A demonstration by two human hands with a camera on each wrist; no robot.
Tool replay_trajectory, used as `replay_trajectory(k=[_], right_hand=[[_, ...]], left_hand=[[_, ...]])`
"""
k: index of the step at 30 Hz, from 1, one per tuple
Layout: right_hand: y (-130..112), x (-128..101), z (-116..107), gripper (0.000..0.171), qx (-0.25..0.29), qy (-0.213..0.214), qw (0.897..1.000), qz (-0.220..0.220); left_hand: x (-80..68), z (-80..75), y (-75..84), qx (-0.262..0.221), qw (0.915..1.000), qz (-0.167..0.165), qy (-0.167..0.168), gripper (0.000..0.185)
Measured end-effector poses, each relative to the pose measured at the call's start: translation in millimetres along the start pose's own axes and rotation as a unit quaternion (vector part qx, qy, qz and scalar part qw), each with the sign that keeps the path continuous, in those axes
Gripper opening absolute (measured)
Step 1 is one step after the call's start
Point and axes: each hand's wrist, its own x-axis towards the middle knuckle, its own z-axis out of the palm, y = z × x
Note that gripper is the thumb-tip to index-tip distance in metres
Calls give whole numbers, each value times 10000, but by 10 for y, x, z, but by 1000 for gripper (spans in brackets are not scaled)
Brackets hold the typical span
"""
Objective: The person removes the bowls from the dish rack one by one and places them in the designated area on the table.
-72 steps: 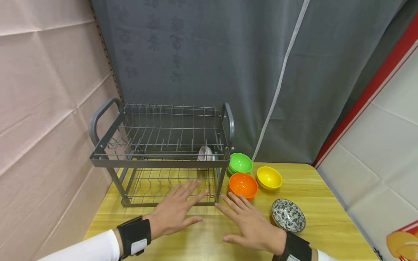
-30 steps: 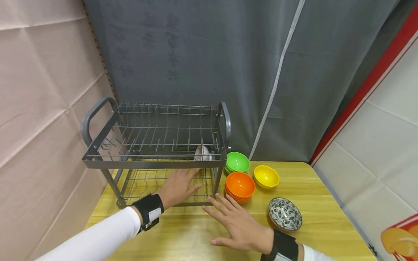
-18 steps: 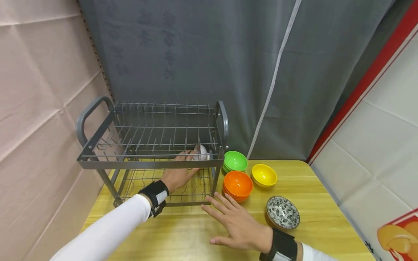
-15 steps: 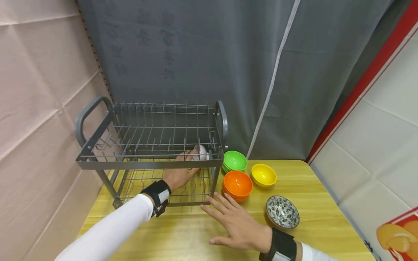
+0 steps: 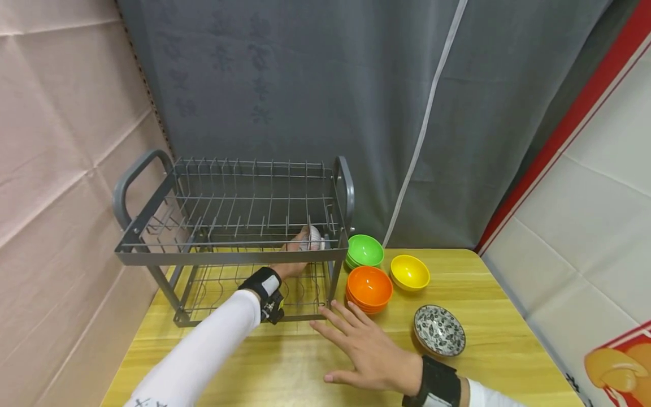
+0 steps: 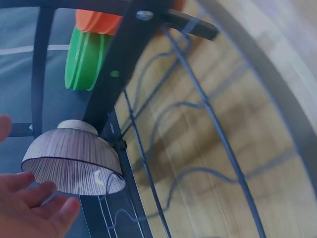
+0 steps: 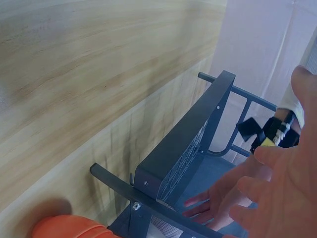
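Observation:
A white bowl with thin dark stripes (image 6: 74,158) stands tipped on its side at the right end of the dish rack's (image 5: 231,258) lower tier. Reaching under the upper tier, my left hand (image 5: 290,264) is right beside that bowl, fingers extended at its rim in the left wrist view. The right wrist view also shows those fingers held out straight. My right hand (image 5: 373,353) hovers palm down with fingers spread, in front of a stack of orange bowls (image 5: 370,285), holding nothing. Wires and the rack's front bar partly hide the left hand in the head view.
Green bowls (image 5: 366,250) are stacked behind the orange ones, beside the rack's right leg. A yellow bowl (image 5: 409,272) sits to their right. Nearer, a black-and-white patterned bowl (image 5: 439,330) rests on the wooden table (image 5: 508,350). A grey curtain (image 5: 285,85) hangs behind.
My left hand has moved from in front of the rack, forward and right under the upper tier, up to the striped bowl. The right hand stays nearly in place.

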Motion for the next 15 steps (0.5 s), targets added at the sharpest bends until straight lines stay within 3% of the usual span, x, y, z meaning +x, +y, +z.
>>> replay_trajectory(k=[4, 8, 11, 15], right_hand=[[-5, 7, 5, 84, 44, -20, 10000, 5], [-4, 8, 12, 84, 20, -5, 10000, 1], [-1, 3, 21, 85, -59, 28, 10000, -4], [-7, 2, 33, 85, -111, 13, 9999, -7]], left_hand=[[85, 12, 60, -779, 9953, -567, -131, 58], [209, 212, -66, -1094, 9886, -1038, 23, 55], [261, 332, -143, -1056, 9883, -1056, 297, 49], [278, 359, -147, -1204, 9872, -873, 571, 32]])
